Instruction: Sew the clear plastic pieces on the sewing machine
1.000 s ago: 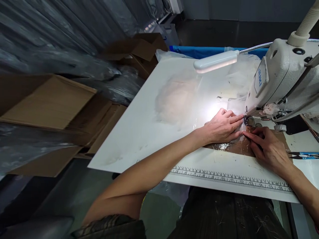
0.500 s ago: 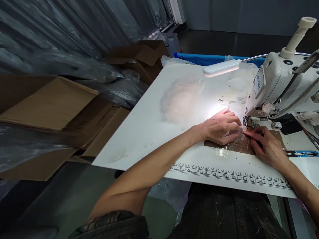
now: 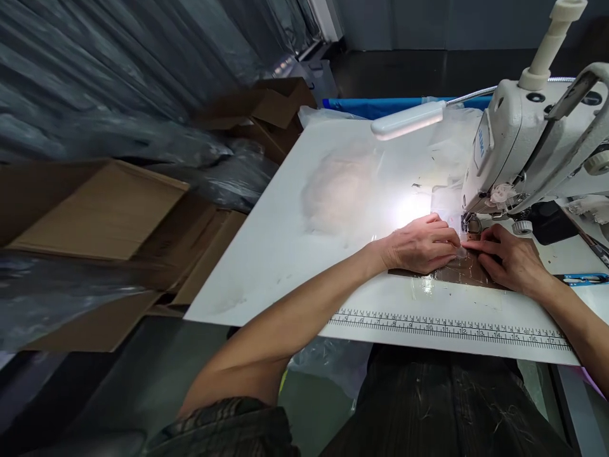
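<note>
At the white sewing machine, a piece of sheer white fabric lies by the presser foot. My left hand is closed on the near end of this fabric, its fingers bunched just left of the foot. My right hand is in front of the needle area. Its index finger stretches left and touches the fabric beside my left fingertips, with the thumb apart below and nothing visible between them. Under both hands is a shiny brown plate on the white table.
A lamp lights the sewing area from above. Blue thread snips and a black phone-like object lie on the right. A printed ruler follows the table's front edge. Open cardboard boxes and clear plastic stand left.
The view has shifted slightly, so the machine appears further left. My left fingers have drawn closer together on the fabric. My right hand stays by the presser foot.
</note>
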`<state>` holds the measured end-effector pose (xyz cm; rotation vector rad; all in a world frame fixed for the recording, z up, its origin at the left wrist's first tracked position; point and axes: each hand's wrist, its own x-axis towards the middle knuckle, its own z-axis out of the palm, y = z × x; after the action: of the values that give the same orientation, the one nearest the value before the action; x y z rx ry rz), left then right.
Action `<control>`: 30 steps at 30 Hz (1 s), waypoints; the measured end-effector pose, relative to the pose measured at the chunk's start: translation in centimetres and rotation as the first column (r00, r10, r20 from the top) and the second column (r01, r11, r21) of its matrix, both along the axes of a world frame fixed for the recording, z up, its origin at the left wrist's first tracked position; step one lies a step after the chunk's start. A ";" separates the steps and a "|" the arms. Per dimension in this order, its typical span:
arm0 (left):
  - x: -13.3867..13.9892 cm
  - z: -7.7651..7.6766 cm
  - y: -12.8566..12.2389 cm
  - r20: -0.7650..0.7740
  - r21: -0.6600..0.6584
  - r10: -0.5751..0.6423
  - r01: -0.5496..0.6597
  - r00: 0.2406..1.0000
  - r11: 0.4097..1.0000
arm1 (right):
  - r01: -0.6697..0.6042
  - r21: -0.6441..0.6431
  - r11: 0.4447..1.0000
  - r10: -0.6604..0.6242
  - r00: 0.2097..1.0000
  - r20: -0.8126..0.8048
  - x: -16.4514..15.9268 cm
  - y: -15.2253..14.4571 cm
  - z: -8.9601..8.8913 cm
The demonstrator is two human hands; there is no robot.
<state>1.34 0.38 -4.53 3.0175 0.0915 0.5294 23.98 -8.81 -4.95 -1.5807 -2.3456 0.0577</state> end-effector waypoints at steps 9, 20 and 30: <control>0.0 0.1 -0.2 -0.071 0.139 -0.039 0.049 0.997 0.989 | -0.067 0.067 0.995 0.070 0.997 -0.039 0.0 -0.3 0.0; 0.0 0.4 -0.6 -0.110 0.225 -0.013 0.038 0.994 0.974 | -0.061 0.062 0.996 0.063 0.998 -0.024 0.1 -0.4 -0.1; -0.1 0.6 -0.7 -0.056 0.090 -0.017 0.022 0.998 0.996 | -0.097 0.091 0.991 0.093 0.995 0.046 0.1 -0.6 -0.4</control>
<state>1.27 -0.27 -3.91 3.1185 0.0426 0.4603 24.06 -9.37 -5.39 -1.4397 -2.4174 -0.0635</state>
